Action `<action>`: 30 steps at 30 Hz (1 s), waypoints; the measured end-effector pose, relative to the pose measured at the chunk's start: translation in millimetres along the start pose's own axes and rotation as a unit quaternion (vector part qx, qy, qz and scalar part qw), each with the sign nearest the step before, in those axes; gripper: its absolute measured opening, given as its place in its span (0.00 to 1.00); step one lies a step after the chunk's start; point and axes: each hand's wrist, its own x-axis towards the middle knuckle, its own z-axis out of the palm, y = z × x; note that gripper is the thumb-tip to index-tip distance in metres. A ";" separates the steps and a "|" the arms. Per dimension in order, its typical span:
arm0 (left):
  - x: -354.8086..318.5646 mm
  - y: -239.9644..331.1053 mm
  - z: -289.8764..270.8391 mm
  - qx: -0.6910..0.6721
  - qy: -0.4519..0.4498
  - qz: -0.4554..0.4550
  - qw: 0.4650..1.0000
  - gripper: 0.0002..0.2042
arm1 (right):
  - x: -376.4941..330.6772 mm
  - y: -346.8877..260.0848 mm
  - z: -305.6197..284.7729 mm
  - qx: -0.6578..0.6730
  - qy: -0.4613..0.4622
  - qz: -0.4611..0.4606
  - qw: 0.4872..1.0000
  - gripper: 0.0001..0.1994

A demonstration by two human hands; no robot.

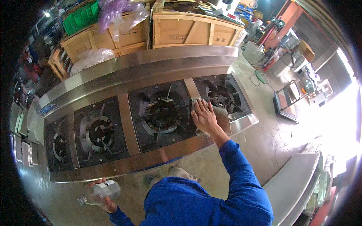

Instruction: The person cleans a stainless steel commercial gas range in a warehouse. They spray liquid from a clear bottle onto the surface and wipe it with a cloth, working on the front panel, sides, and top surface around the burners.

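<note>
We curl our left hand (108, 204) around a clear bottle (107, 190), held tilted just off the front edge of the steel stove (128, 124), while our right hand (206, 117) presses flat, fingers extended, on a greyish cloth (193, 102) between the two rightmost burners (220, 98).

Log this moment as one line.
Left hand: holds clear bottle tilted | Right hand: palm down over stove, right of centre | Behind stove: wooden crates
</note>
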 end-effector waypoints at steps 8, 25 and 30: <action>-47.4 24.7 12.5 0.060 0.100 -0.033 0.993 0.40 | 144.2 19.8 25.9 0.033 -0.023 0.016 0.999 0.33; -38.2 16.5 40.0 -0.007 0.033 -0.017 0.999 0.41 | -146.0 -12.1 -47.2 -0.015 -0.026 -0.003 1.000 0.25; -40.2 24.9 48.6 0.033 0.034 -0.001 0.999 0.44 | -121.6 -11.3 -33.3 -0.024 -0.048 0.017 0.998 0.25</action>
